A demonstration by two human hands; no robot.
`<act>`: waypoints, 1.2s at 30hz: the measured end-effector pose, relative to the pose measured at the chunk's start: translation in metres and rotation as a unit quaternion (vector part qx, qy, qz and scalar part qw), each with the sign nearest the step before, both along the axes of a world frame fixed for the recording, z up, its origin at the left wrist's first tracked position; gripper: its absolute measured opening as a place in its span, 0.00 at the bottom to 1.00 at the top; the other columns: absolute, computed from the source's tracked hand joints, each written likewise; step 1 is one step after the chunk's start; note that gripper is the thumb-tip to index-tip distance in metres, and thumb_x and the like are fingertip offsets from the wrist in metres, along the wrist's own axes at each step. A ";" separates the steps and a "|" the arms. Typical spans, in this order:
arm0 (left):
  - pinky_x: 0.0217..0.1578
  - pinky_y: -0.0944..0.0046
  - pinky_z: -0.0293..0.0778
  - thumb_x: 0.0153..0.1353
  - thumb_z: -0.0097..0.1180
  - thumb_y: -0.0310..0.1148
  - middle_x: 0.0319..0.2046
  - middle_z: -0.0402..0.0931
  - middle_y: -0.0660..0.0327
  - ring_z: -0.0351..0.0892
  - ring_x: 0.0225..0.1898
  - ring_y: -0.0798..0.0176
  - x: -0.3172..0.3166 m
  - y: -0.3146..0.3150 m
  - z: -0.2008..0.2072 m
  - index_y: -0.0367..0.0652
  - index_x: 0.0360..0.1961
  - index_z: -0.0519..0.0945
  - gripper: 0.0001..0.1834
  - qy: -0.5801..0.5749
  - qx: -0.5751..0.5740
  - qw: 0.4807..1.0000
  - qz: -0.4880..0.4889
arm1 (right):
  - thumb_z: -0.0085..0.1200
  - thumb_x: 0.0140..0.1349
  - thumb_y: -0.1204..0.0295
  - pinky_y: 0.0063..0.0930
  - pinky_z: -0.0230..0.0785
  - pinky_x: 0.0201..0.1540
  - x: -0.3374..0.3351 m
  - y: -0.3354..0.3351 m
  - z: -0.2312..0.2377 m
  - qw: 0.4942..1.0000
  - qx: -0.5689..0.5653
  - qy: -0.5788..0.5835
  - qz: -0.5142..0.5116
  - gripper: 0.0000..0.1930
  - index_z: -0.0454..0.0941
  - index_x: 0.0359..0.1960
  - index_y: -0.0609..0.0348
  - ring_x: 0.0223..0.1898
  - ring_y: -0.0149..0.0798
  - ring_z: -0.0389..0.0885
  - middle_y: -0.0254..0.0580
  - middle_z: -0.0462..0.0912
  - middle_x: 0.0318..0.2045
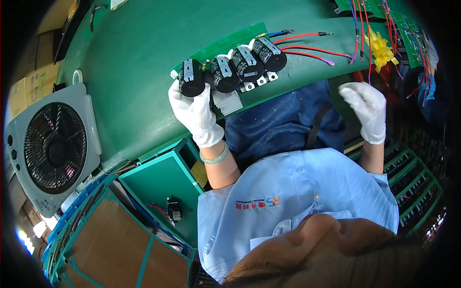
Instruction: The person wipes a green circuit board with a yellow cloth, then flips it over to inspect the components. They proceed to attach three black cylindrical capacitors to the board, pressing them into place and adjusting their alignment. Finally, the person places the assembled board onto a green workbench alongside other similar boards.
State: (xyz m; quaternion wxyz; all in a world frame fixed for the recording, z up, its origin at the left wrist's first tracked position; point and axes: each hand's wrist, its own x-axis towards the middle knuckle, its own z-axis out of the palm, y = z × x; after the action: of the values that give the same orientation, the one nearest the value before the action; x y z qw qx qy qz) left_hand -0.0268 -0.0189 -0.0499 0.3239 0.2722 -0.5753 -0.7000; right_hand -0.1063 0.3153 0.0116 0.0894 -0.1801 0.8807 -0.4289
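Note:
A green circuit board (211,48) lies near the table's front edge, carrying several black cylindrical capacitors (223,77) in a row. My left hand (193,115), in a white glove, grips the board's near left part, its fingers partly hidden behind the leftmost capacitor (192,79). Just right of that hand, a finned metal heat sink (227,102) juts out from the board. Red wires (307,50) and a short blue wire trail from the board's right end. Beyond the table edge, my gloved right hand (367,111) is raised, fingers loosely curved, with no held object showing.
A grey box fan (55,144) stands at the left. More wired green boards (410,29) and a yellow ribbon-like bundle (382,50) are at the far right, beside another person's blue sleeve (429,89). Below the table are a green drawer (158,192) and a green rack (413,187).

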 end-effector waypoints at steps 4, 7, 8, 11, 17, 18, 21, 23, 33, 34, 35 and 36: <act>0.46 0.66 0.75 0.50 0.64 0.14 0.43 0.75 0.58 0.75 0.44 0.67 -0.003 0.003 0.005 0.38 0.48 0.71 0.24 -0.008 0.014 1.000 0.006 | 0.67 0.42 0.72 0.31 0.71 0.28 -0.012 -0.046 -0.014 0.958 0.013 0.219 0.183 0.11 0.84 0.30 0.54 0.26 0.41 0.79 0.37 0.80 0.25; 0.46 0.67 0.75 0.51 0.64 0.15 0.44 0.75 0.58 0.75 0.43 0.68 -0.001 0.001 0.000 0.37 0.47 0.71 0.23 -0.011 0.010 1.000 0.003 | 0.68 0.43 0.71 0.32 0.71 0.27 -0.012 -0.069 -0.020 0.946 -0.030 0.253 0.200 0.11 0.83 0.31 0.54 0.26 0.40 0.79 0.36 0.81 0.26; 0.46 0.68 0.74 0.52 0.64 0.16 0.44 0.75 0.58 0.75 0.44 0.68 -0.001 0.001 0.000 0.37 0.47 0.71 0.22 -0.014 0.016 1.000 0.002 | 0.70 0.43 0.70 0.31 0.73 0.29 -0.013 -0.073 -0.016 0.943 -0.018 0.255 0.212 0.13 0.83 0.33 0.54 0.27 0.40 0.81 0.37 0.81 0.29; 0.45 0.68 0.74 0.53 0.64 0.17 0.43 0.75 0.58 0.75 0.44 0.68 -0.006 0.004 0.008 0.37 0.47 0.71 0.21 -0.032 0.019 0.999 0.013 | 0.72 0.42 0.68 0.32 0.76 0.34 -0.021 -0.087 -0.029 0.945 -0.072 0.282 0.152 0.20 0.82 0.40 0.55 0.31 0.42 0.83 0.39 0.83 0.34; 0.41 0.72 0.72 0.57 0.65 0.22 0.41 0.75 0.61 0.73 0.40 0.72 -0.012 0.001 0.013 0.34 0.47 0.71 0.19 -0.104 0.015 0.994 0.012 | 0.73 0.39 0.61 0.31 0.78 0.47 -0.050 -0.127 -0.016 0.955 -0.035 0.232 0.183 0.45 0.68 0.64 0.54 0.50 0.46 0.80 0.43 0.75 0.58; 0.40 0.73 0.71 0.58 0.65 0.24 0.40 0.75 0.61 0.73 0.39 0.73 -0.013 0.002 0.017 0.34 0.47 0.71 0.19 -0.121 0.019 0.992 0.007 | 0.73 0.39 0.61 0.31 0.78 0.47 -0.053 -0.132 -0.016 0.957 -0.032 0.212 0.196 0.46 0.67 0.65 0.53 0.50 0.46 0.80 0.43 0.74 0.59; 0.39 0.74 0.70 0.59 0.65 0.26 0.38 0.75 0.63 0.72 0.37 0.74 -0.017 0.002 0.023 0.33 0.47 0.71 0.19 -0.105 0.035 0.994 -0.023 | 0.73 0.38 0.58 0.31 0.78 0.44 -0.061 -0.143 -0.023 0.941 -0.019 0.235 0.243 0.47 0.67 0.65 0.50 0.48 0.47 0.81 0.43 0.73 0.59; 0.38 0.74 0.69 0.59 0.66 0.28 0.37 0.75 0.63 0.71 0.37 0.75 -0.019 -0.002 0.025 0.33 0.45 0.72 0.17 -0.121 0.022 0.991 -0.043 | 0.72 0.38 0.53 0.32 0.78 0.42 -0.067 -0.147 -0.018 0.937 0.033 0.250 0.240 0.46 0.69 0.64 0.48 0.45 0.46 0.81 0.41 0.76 0.55; 0.33 0.75 0.64 0.57 0.69 0.36 0.29 0.75 0.67 0.67 0.29 0.77 -0.029 -0.017 0.017 0.33 0.38 0.77 0.17 -0.130 0.060 0.989 -0.034 | 0.64 0.54 0.66 0.33 0.67 0.57 -0.089 -0.160 0.009 0.953 -0.049 0.040 0.296 0.26 0.75 0.55 0.55 0.52 0.46 0.75 0.44 0.76 0.49; 0.33 0.72 0.71 0.62 0.63 0.39 0.31 0.79 0.60 0.75 0.30 0.71 -0.028 -0.017 0.015 0.32 0.37 0.79 0.17 -0.125 0.001 0.991 -0.037 | 0.67 0.53 0.64 0.33 0.67 0.56 -0.094 -0.160 0.014 0.956 -0.053 -0.025 0.287 0.26 0.77 0.54 0.56 0.51 0.45 0.75 0.44 0.77 0.47; 0.33 0.72 0.71 0.62 0.63 0.39 0.31 0.79 0.60 0.76 0.30 0.71 -0.029 -0.018 0.013 0.33 0.37 0.79 0.17 -0.128 0.008 0.991 -0.035 | 0.67 0.52 0.62 0.33 0.68 0.56 -0.104 -0.161 -0.009 0.950 -0.069 0.035 0.302 0.26 0.77 0.54 0.56 0.50 0.43 0.76 0.44 0.78 0.46; 0.33 0.72 0.72 0.62 0.63 0.39 0.31 0.79 0.60 0.76 0.30 0.71 -0.029 -0.021 0.010 0.33 0.37 0.79 0.16 -0.133 0.014 0.991 -0.029 | 0.67 0.53 0.62 0.32 0.68 0.55 -0.101 -0.162 0.000 0.953 -0.054 -0.002 0.297 0.26 0.77 0.54 0.56 0.49 0.43 0.77 0.44 0.78 0.46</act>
State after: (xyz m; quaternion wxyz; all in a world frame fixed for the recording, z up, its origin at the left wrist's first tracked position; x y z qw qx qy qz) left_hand -0.0559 -0.0394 -0.0397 0.2202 0.3508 -0.6115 -0.6742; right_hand -0.2072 0.1536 0.0119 0.2049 -0.4371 0.7628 -0.4302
